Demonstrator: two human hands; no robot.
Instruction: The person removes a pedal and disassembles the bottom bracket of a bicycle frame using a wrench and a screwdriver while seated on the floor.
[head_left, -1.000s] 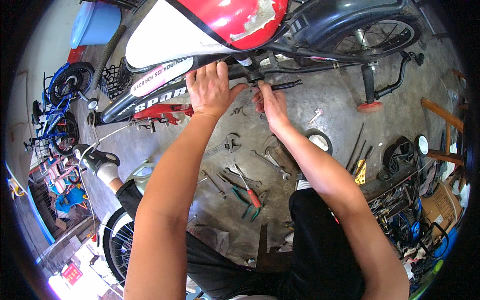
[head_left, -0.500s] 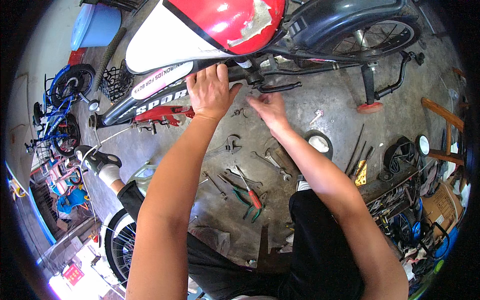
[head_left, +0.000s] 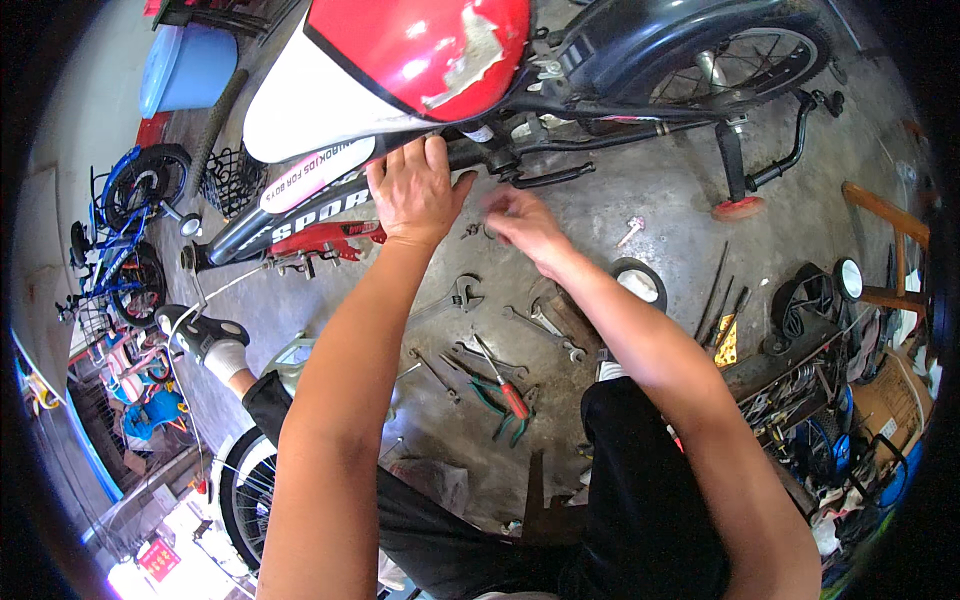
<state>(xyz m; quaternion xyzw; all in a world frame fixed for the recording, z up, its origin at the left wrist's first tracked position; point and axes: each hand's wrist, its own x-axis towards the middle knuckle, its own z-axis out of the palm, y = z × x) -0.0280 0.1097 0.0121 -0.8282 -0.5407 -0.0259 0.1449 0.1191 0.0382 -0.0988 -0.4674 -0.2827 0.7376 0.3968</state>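
Note:
A child's bicycle with a dark frame (head_left: 325, 215) and a red and white cover (head_left: 400, 65), its surface torn at one spot, fills the upper middle. My left hand (head_left: 412, 195) lies over the frame tube, fingers hooked across its upper edge and thumb out to the side. Just right of it, below the bare crank arm (head_left: 555, 177), is my right hand (head_left: 525, 228). Its fingers are bent and their tips blurred, so whether they hold anything is unclear. Small metal parts (head_left: 473, 230) lie on the floor beside those fingertips. A red chain guard (head_left: 325, 235) hangs along the frame's lower side.
Between my legs lie an adjustable wrench (head_left: 465, 292), a red-handled screwdriver (head_left: 515, 400), green-handled pliers (head_left: 488, 400) and several spanners. A round black-rimmed part (head_left: 640, 282) sits right of my forearm. A tray of parts (head_left: 790, 375) stands at right, a blue bicycle (head_left: 125, 240) at left.
My right hand has drawn slightly down and left, away from the crank arm, and its fingers have curled more. My left hand keeps its place on the frame. The view has shifted slightly.

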